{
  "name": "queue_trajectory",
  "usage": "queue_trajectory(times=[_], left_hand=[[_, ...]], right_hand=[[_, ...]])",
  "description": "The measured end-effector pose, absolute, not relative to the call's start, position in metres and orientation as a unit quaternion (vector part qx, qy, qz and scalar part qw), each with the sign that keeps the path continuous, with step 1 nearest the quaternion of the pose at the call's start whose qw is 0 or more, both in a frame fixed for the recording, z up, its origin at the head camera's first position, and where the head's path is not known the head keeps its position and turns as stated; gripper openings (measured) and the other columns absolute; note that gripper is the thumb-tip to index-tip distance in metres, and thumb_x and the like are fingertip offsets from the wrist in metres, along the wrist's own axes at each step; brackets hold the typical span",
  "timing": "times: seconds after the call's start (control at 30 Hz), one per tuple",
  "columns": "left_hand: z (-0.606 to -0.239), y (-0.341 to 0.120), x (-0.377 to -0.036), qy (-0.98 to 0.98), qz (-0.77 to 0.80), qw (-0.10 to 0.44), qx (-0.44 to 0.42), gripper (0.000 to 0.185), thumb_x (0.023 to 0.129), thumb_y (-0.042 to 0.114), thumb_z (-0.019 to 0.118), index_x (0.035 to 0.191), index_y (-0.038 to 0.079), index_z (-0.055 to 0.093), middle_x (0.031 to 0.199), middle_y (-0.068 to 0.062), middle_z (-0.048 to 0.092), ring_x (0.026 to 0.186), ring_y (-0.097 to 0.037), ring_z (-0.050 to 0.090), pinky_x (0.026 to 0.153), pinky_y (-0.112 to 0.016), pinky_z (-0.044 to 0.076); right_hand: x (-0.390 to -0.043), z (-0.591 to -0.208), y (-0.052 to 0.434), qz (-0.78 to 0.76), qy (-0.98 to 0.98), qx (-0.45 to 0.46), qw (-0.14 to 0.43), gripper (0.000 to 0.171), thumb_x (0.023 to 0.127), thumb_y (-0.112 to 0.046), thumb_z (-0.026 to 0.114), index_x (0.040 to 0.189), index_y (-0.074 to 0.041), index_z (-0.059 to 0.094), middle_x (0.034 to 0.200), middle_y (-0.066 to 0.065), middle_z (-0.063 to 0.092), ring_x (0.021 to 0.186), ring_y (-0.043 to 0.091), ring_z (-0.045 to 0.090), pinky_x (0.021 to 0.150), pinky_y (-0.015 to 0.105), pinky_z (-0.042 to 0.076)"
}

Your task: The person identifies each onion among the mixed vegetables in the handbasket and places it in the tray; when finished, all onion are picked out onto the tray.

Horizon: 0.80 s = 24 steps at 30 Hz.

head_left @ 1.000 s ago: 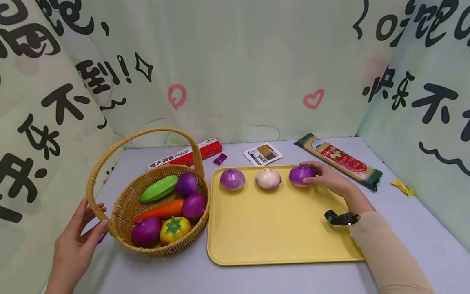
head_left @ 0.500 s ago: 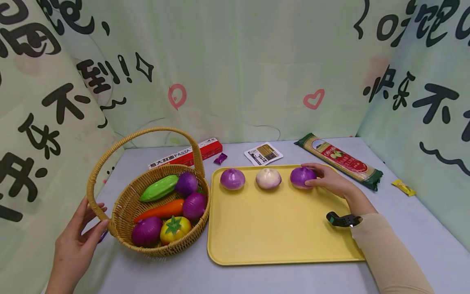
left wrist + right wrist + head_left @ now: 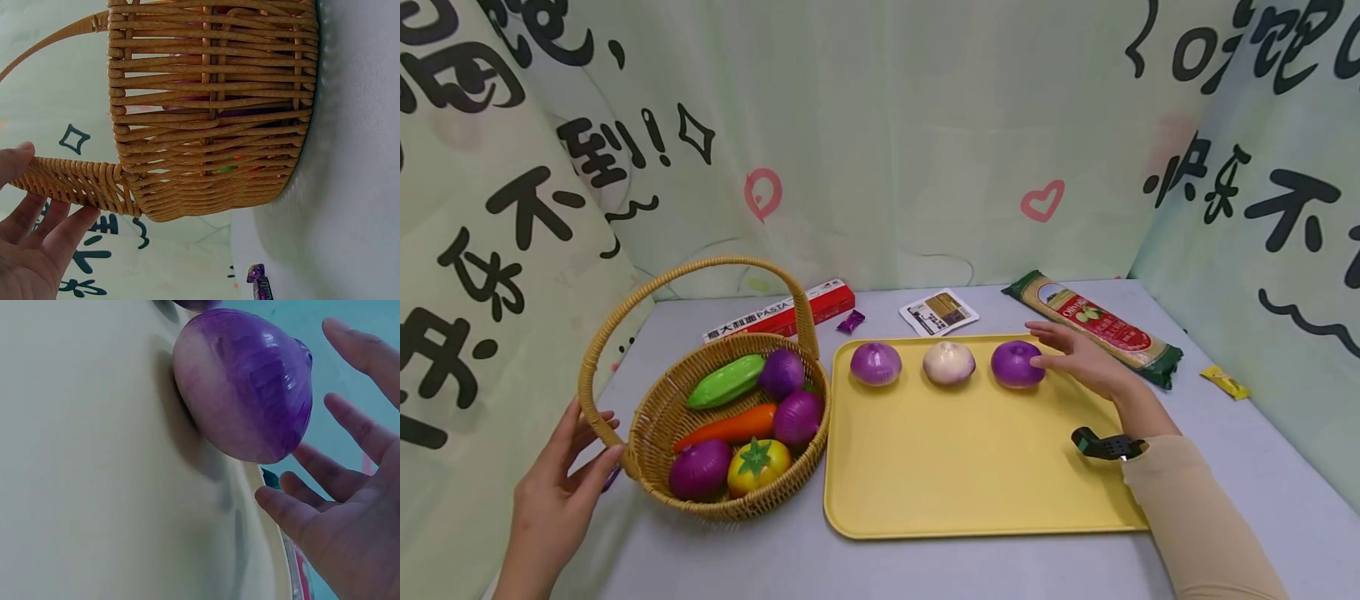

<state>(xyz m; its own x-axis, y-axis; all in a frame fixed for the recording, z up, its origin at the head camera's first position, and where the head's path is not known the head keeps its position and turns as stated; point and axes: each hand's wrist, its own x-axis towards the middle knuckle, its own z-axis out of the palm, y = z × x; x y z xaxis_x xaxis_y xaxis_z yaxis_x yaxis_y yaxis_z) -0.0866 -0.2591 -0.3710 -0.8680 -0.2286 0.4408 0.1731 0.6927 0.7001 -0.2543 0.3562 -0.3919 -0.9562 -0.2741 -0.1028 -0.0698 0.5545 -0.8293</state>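
Observation:
A yellow tray (image 3: 970,467) holds a row of three onions along its far edge: a purple onion (image 3: 876,364), a white onion (image 3: 949,363) and another purple onion (image 3: 1017,364) (image 3: 250,387). My right hand (image 3: 1075,357) (image 3: 337,487) lies just right of that last onion, fingers spread and straight, clear of it. A wicker basket (image 3: 655,425) (image 3: 212,106) with toy vegetables stands at the left. My left hand (image 3: 561,487) (image 3: 31,225) rests its fingers on the base of the basket handle (image 3: 69,181).
Behind the tray lie a red pasta box (image 3: 782,312), a purple candy (image 3: 850,322), a small card (image 3: 937,312) and a spaghetti packet (image 3: 1093,327). A yellow candy (image 3: 1223,381) lies at the far right. Printed cloth walls enclose the table on three sides.
My right hand has let go of the rightmost purple onion and drawn slightly away to the right, fingers opening. The onion stays on the tray. The left hand has not moved.

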Motion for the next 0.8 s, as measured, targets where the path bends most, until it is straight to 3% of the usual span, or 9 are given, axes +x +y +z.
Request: queue_trajectory(times=[0.4, 0.8], left_hand=[[-0.37, -0.259, -0.087, -0.881, -0.396, 0.26, 0.011, 0.079, 0.085, 0.001, 0.065, 0.147, 0.034, 0.028, 0.111, 0.038, 0.043, 0.101, 0.025, 0.043, 0.073, 0.005, 0.04], [-0.371, -0.26, -0.087, -0.882, -0.396, 0.257, 0.012, 0.079, 0.086, 0.003, 0.065, 0.147, 0.035, 0.027, 0.111, 0.038, 0.043, 0.101, 0.026, 0.042, 0.072, 0.006, 0.04]], right_hand=[[-0.254, -0.379, 0.351, -0.445, 0.885, -0.1, 0.098, 0.072, 0.089, -0.03, 0.063, 0.149, -0.013, 0.026, 0.154, 0.019, 0.022, 0.142, 0.044, 0.014, 0.108, 0.069, 0.02], [-0.258, -0.368, 0.342, -0.439, 0.887, -0.119, 0.081, 0.068, 0.09, -0.03, 0.063, 0.147, -0.013, 0.031, 0.154, 0.017, 0.024, 0.142, 0.041, 0.018, 0.107, 0.07, 0.021]])
